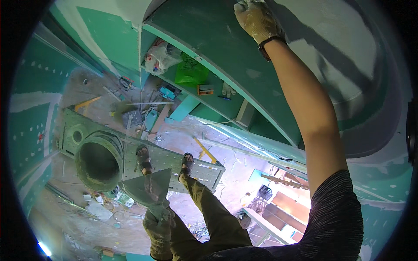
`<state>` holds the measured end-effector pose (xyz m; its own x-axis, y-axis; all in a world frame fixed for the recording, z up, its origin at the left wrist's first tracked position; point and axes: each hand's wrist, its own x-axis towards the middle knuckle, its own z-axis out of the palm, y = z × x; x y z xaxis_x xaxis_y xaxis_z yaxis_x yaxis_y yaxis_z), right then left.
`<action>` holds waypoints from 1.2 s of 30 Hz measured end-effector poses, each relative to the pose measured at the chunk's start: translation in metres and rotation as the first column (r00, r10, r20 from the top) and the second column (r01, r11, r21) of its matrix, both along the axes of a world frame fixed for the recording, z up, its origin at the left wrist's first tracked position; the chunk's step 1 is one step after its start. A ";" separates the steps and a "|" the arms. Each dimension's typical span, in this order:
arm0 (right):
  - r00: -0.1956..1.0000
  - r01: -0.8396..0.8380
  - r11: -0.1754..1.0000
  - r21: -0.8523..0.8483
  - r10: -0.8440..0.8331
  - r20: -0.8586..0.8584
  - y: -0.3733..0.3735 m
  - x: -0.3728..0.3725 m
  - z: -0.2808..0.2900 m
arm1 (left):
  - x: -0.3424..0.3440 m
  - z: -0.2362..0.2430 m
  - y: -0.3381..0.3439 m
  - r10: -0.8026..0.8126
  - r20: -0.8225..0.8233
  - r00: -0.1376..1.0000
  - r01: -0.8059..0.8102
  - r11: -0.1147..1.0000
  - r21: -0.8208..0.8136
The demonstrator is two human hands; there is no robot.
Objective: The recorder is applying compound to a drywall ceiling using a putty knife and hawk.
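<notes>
My left hand (159, 230), in a pale knitted glove, is closed around the handle of a wide putty knife (150, 188). Its broad, shiny blade points up and away, in front of my legs. My right arm stretches up to the far right, with a dark band at the wrist. Gloved and closed, my right hand (257, 21) is at the edge of the dark green board (209, 35), beside a grey-white plastered surface (322, 39). Whatever its fingers hold is hidden. A plaster-smeared bucket (99, 163) stands to the left of my feet.
I stand in sandals on a narrow perforated platform (200, 167) with yellow legs. Below the board, a shelf niche holds a green bag (191, 71), a white plastic bag (159, 58), an orange box (205, 89) and a glove (228, 89). Debris and tools litter the floor (122, 232).
</notes>
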<state>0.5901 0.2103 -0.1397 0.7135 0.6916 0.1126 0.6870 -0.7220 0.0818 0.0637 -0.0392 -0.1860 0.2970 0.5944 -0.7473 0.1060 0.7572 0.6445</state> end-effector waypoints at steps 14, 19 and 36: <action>0.988 -0.136 0.989 0.062 0.131 0.079 -0.134 0.096 -0.030 | 0.041 0.005 -0.031 -0.031 -0.039 0.999 0.029 0.999 -0.038; 0.995 -0.093 0.995 -0.020 0.092 -0.031 -0.178 0.101 -0.013 | 0.049 0.001 -0.049 -0.042 -0.036 0.998 0.041 0.999 -0.023; 0.989 0.126 0.987 -0.102 -0.133 -0.062 -0.324 0.148 -0.003 | 0.086 0.014 -0.064 -0.090 0.086 0.992 0.098 0.990 -0.099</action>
